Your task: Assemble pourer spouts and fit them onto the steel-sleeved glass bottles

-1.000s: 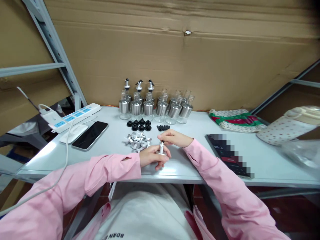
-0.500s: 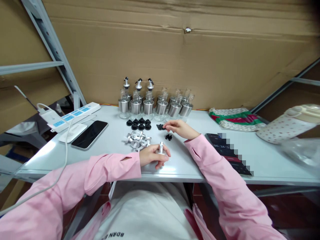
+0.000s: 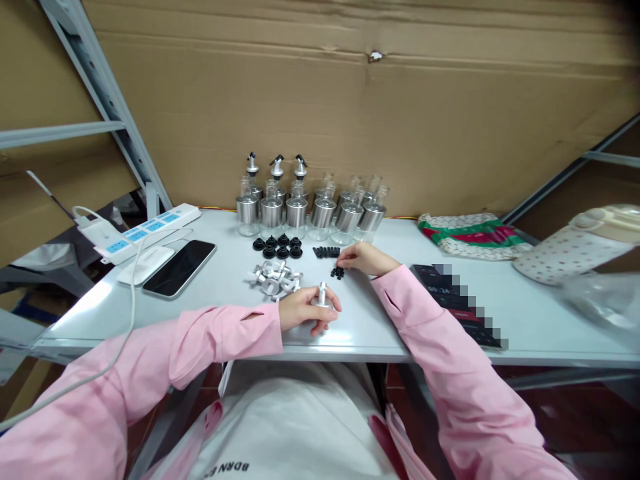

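My left hand [image 3: 309,312] is closed around a silver pourer spout [image 3: 323,295], its narrow tip pointing up, close to the table's front edge. Over on the right, my right hand [image 3: 364,259] has its fingertips pinched together at a pile of tiny black parts [image 3: 338,273]; what lies between them is too small to make out. A row of short black levers [image 3: 327,252] lies just behind that pile. To the left are several black stoppers [image 3: 283,248] and a heap of silver spout pieces [image 3: 273,279].
Glass bottles with steel sleeves [image 3: 297,212] stand at the back, some wearing pourers. A phone [image 3: 180,269] and a power strip [image 3: 150,232] lie left. Right are a dark timer screen [image 3: 440,287], a patterned cloth bag [image 3: 470,237] and a dotted flask [image 3: 565,252].
My right hand has moved from the row of black levers slightly toward me, to the tiny black parts. My left hand stays put with the spout.
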Action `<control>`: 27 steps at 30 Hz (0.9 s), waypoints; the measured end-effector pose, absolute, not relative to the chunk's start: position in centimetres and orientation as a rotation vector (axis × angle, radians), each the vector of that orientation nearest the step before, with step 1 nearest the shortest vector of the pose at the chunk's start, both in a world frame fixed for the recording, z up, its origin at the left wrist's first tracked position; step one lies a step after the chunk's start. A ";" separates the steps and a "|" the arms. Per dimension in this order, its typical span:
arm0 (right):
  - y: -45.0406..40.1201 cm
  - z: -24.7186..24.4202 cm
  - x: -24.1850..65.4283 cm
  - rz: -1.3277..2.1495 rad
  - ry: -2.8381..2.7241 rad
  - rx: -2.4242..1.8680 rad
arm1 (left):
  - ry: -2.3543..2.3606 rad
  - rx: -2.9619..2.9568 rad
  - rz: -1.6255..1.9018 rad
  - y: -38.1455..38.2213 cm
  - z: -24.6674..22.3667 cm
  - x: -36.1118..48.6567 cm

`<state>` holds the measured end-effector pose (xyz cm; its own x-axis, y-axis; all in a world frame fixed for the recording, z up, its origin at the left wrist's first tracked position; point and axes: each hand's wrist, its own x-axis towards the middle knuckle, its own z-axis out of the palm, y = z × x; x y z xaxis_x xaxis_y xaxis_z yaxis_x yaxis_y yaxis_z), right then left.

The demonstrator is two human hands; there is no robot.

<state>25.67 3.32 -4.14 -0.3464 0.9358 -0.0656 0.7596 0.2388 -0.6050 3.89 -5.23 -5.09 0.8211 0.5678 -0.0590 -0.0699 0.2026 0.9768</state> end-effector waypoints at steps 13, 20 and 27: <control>2.9 -3.4 25.5 0.849 -2.214 -1.594 | 0.436 1.293 0.473 -5.1 -5.3 3.9; 2.8 -3.6 25.3 0.909 -2.159 -1.622 | 0.445 1.297 0.465 -5.2 -5.2 3.8; 2.9 -3.7 25.3 0.896 -2.172 -1.619 | 0.447 1.300 0.459 -5.2 -5.0 3.9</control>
<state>25.26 2.87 -3.67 -0.3280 0.9353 -0.1325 0.7565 0.1761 -0.6298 3.91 -5.21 -5.04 0.8281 0.5577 -0.0562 -0.0715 0.2045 0.9763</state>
